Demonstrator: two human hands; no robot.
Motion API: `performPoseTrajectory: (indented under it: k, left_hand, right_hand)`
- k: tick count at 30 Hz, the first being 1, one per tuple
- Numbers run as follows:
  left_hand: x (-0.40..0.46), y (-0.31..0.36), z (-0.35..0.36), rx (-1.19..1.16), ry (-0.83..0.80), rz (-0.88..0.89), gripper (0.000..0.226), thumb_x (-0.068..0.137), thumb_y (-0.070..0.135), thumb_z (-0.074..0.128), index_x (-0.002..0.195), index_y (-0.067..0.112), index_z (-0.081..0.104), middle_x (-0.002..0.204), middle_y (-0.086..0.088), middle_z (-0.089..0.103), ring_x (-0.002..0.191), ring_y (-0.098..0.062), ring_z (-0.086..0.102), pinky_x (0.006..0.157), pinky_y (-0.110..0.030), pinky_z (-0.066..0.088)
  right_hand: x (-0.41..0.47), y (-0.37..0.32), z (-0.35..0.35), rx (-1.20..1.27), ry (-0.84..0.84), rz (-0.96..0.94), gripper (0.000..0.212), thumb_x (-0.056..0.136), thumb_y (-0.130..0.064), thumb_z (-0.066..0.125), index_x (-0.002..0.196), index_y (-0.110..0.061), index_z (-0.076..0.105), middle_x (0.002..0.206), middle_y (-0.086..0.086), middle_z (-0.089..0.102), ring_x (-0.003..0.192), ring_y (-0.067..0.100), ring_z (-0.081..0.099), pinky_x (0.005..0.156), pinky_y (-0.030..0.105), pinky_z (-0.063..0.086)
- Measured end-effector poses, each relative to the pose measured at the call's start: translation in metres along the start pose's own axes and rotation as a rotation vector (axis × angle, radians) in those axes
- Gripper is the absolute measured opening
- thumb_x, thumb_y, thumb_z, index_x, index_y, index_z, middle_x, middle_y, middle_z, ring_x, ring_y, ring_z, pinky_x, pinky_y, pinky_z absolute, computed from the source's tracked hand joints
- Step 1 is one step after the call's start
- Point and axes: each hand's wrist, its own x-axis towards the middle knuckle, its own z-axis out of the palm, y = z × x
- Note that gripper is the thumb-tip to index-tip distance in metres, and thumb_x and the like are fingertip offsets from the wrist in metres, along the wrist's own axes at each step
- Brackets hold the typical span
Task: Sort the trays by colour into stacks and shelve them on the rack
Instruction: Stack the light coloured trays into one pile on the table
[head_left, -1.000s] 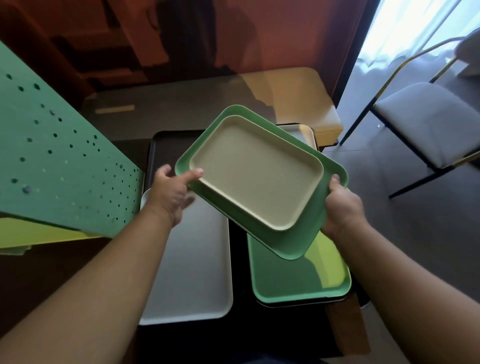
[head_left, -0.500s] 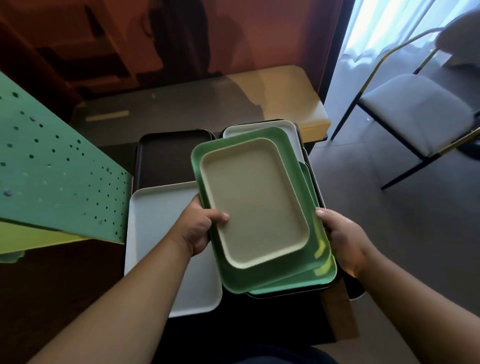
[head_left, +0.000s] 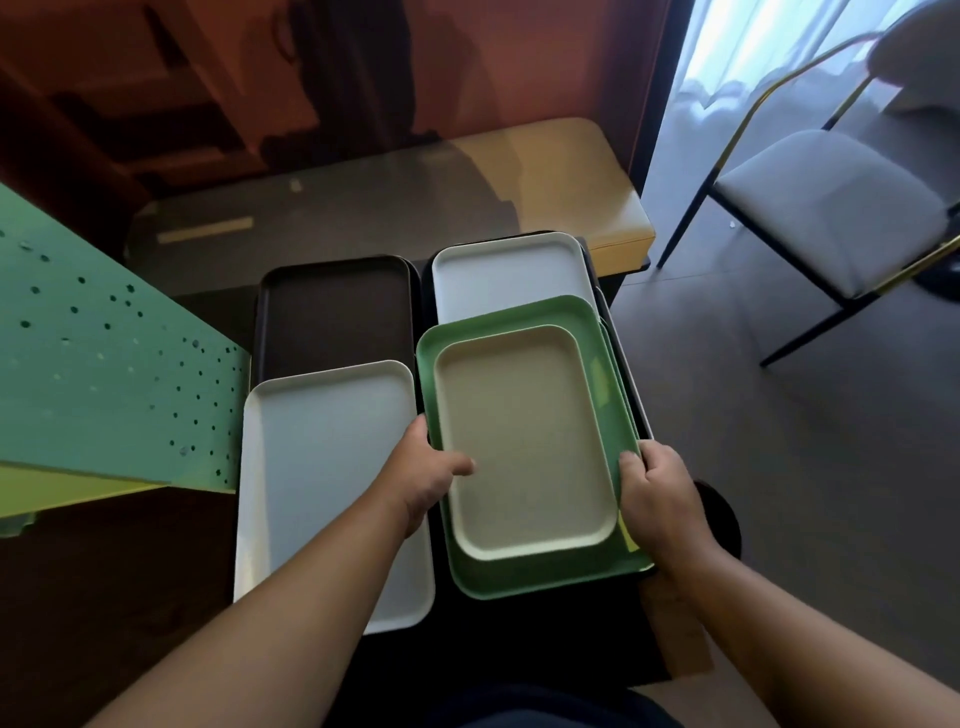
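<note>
A small beige tray (head_left: 522, 441) lies nested in a green tray (head_left: 524, 579), and both rest on another green tray whose edge (head_left: 605, 384) shows at the right. My left hand (head_left: 426, 480) grips the pair's left rim with the thumb on the beige tray. My right hand (head_left: 657, 496) holds the right rim. A white tray (head_left: 506, 275) pokes out behind the stack. A larger white tray (head_left: 322, 467) lies to the left, overlapping a dark brown tray (head_left: 335, 312).
A green perforated rack panel (head_left: 104, 374) slants in from the left, with a yellow-green edge (head_left: 62, 493) under it. A glass-topped table (head_left: 363, 208) stands behind the trays. A chair (head_left: 831, 202) stands on the grey floor at the right.
My hands turned the green and beige pair from a tilted, raised hold and lowered it onto the green tray at the right. The view shifted downward.
</note>
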Motion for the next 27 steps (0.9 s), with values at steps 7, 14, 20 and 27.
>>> performPoseTrajectory:
  k: [7, 14, 20, 27]
  left_hand:
    - [0.005, 0.005, 0.001, 0.069, -0.003, 0.005, 0.057, 0.073, -0.001, 0.073, 0.125, 0.018, 0.061, 0.112, -0.005, 0.076, 0.103, -0.027, 0.073, 0.098, -0.047, 0.057]
    - [0.008, 0.013, 0.005, 0.084, 0.011, 0.017, 0.053, 0.075, 0.001, 0.074, 0.124, 0.019, 0.063, 0.11, -0.003, 0.077, 0.103, -0.027, 0.073, 0.096, -0.047, 0.058]
    - [0.009, 0.019, 0.011, 0.127, -0.001, 0.014, 0.047, 0.076, 0.006, 0.074, 0.118, 0.023, 0.063, 0.109, 0.001, 0.075, 0.102, -0.025, 0.072, 0.098, -0.046, 0.056]
    - [0.009, 0.024, 0.011, 0.192, -0.013, 0.035, 0.043, 0.082, 0.003, 0.07, 0.113, 0.03, 0.058, 0.104, 0.005, 0.073, 0.098, -0.02, 0.071, 0.092, -0.039, 0.058]
  right_hand:
    - [-0.003, 0.001, 0.006, -0.063, 0.042, 0.079, 0.025, 0.092, -0.014, 0.05, 0.067, -0.017, 0.045, 0.103, 0.01, 0.05, 0.1, 0.031, 0.045, 0.086, 0.04, 0.038]
    - [0.005, 0.007, 0.0, -0.058, 0.015, 0.103, 0.012, 0.097, -0.013, 0.05, 0.092, -0.009, 0.061, 0.121, 0.005, 0.041, 0.116, 0.029, 0.039, 0.104, 0.038, 0.034]
    - [0.01, 0.011, -0.003, 0.071, -0.046, 0.16, 0.017, 0.1, -0.009, 0.046, 0.093, -0.005, 0.061, 0.126, 0.009, 0.042, 0.107, 0.021, 0.046, 0.095, 0.027, 0.034]
    - [0.007, 0.013, 0.0, 0.113, -0.042, 0.181, 0.02, 0.1, -0.009, 0.046, 0.097, -0.008, 0.067, 0.12, 0.009, 0.047, 0.105, 0.023, 0.051, 0.092, 0.032, 0.041]
